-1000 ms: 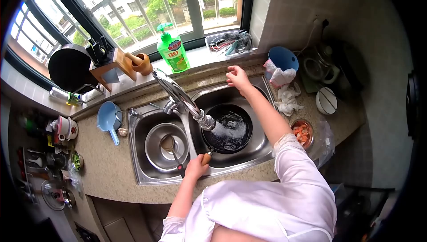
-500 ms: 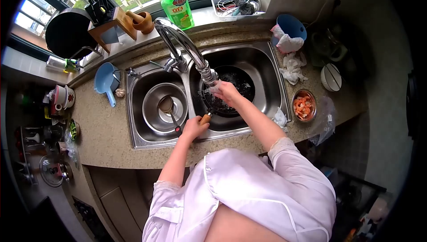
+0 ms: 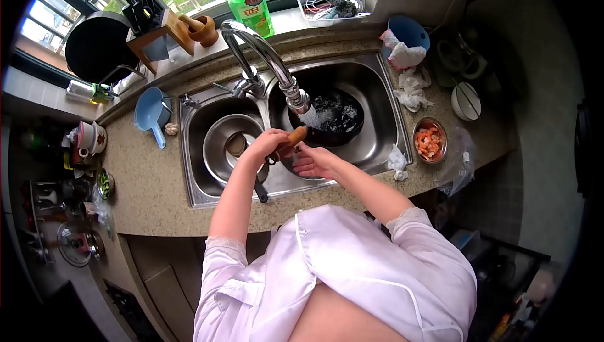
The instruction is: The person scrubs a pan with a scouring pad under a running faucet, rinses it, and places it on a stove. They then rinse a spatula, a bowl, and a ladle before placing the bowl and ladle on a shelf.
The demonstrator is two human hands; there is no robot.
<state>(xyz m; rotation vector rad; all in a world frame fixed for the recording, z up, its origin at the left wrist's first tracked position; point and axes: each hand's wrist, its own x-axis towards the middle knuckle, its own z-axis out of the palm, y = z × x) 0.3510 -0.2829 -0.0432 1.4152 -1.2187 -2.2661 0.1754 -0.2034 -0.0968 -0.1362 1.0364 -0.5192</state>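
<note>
Water runs from the chrome faucet (image 3: 294, 95) into a black pan (image 3: 340, 118) tilted in the right sink basin. My left hand (image 3: 272, 145) is closed around the pan's wooden handle (image 3: 297, 134), over the divider between the basins. Just right of it, my right hand (image 3: 316, 161) has its fingers stretched out below the handle, palm partly turned up, with nothing visible in it. A steel bowl (image 3: 217, 134) with a strainer (image 3: 236, 144) in it sits in the left basin.
A blue dipper (image 3: 151, 115) lies left of the sink. On the right are a bowl of shrimp (image 3: 429, 142), crumpled tissue (image 3: 397, 161), a plastic bag (image 3: 462, 159), a white bowl (image 3: 467, 101) and a blue container (image 3: 409, 32). A green soap bottle (image 3: 251, 8) stands behind the faucet.
My right hand has moved from under the faucet down toward my left hand. My left hand has risen with the handle, and the pan has shifted and tilted.
</note>
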